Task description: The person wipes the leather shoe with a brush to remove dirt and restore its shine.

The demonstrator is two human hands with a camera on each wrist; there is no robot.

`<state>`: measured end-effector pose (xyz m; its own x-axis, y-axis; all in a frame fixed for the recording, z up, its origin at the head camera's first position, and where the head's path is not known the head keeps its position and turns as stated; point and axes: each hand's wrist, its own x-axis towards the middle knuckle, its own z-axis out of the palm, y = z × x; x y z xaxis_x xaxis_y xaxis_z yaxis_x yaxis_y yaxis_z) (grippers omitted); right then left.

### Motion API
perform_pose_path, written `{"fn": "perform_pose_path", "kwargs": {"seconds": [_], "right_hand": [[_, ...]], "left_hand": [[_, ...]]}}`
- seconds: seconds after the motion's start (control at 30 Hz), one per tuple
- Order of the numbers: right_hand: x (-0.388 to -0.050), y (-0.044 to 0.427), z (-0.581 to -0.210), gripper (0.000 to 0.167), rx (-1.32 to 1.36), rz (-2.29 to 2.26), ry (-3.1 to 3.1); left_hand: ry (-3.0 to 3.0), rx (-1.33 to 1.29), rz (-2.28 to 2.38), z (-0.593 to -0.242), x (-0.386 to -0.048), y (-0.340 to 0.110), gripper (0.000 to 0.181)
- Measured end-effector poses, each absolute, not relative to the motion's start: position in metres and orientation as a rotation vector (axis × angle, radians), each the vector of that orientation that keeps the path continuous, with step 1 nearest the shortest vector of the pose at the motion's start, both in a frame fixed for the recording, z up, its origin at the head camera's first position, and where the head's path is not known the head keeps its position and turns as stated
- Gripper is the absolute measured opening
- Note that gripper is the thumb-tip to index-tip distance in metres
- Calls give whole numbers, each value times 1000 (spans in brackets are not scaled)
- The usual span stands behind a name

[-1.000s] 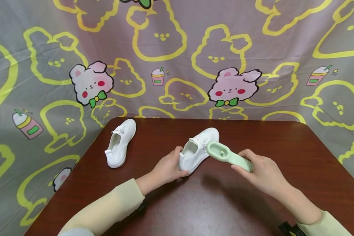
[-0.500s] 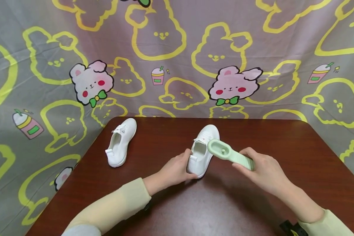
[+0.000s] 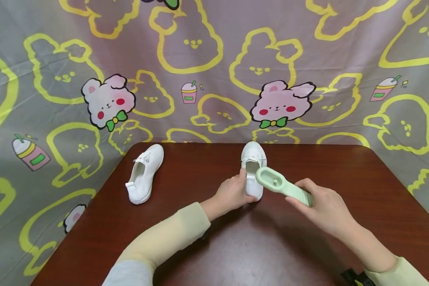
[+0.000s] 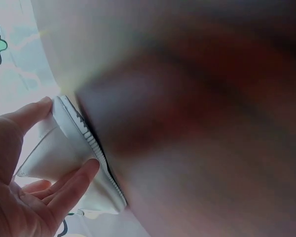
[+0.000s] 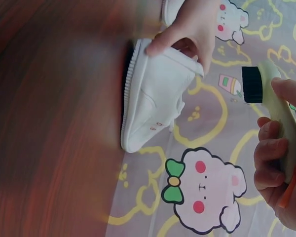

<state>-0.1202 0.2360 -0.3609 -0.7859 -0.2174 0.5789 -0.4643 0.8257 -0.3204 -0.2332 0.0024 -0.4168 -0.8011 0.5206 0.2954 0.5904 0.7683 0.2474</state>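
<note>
My left hand [image 3: 233,192] grips the heel of a white lace-up shoe [image 3: 254,153], whose toe points to the table's back edge. In the left wrist view, thumb and fingers of the hand [image 4: 32,182] lie on either side of the shoe [image 4: 64,153]. My right hand [image 3: 327,208] holds a pale green brush [image 3: 284,186] by its handle, its head just right of the shoe. The right wrist view shows the brush's black bristles [image 5: 252,85] facing the shoe [image 5: 155,94], apart from it, with fingers of the right hand [image 5: 281,153] curled round the handle.
A second white shoe [image 3: 144,174] stands at the table's left side, toe to the back. The dark red-brown table [image 3: 196,163] ends at a patterned cloth [image 3: 214,71] that hangs behind and along both sides.
My left hand has shifted the shoe right and toward the back, turning it from a slant to nearly straight. The brush in my right hand has moved slightly right.
</note>
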Motion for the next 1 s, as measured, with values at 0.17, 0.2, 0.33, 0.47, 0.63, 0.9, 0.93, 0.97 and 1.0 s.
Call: {"fn": "perform_pose_path", "kwargs": {"seconds": [0.17, 0.2, 0.33, 0.47, 0.63, 0.9, 0.93, 0.97, 1.0], "right_hand": [[-120, 241, -363, 37, 480, 606, -2468], [-120, 242, -363, 36, 475, 604, -2470], [-120, 245, -365, 37, 460, 605, -2481], [-120, 247, -365, 37, 456, 605, -2479], [-120, 246, -368, 36, 458, 608, -2480], [-123, 241, -376, 36, 489, 606, -2485], [-124, 240, -377, 36, 495, 605, -2488], [-124, 239, -377, 36, 501, 606, -2490], [-124, 238, -378, 35, 506, 605, -2493]], "left_hand": [[-2771, -825, -476, -417, -243, 11, 80], [-2774, -812, -470, -416, -244, 13, 81], [-2785, -785, -447, -415, -249, 17, 83], [-2803, -780, -392, -413, -252, 18, 84], [-2802, -808, -376, -404, -246, 1, 78], [-2733, -747, -513, -388, -219, -60, 64], [-2722, -724, -517, -386, -216, -69, 63], [-2708, -702, -524, -385, -214, -78, 63], [-2696, -679, -528, -383, -211, -88, 63]]}}
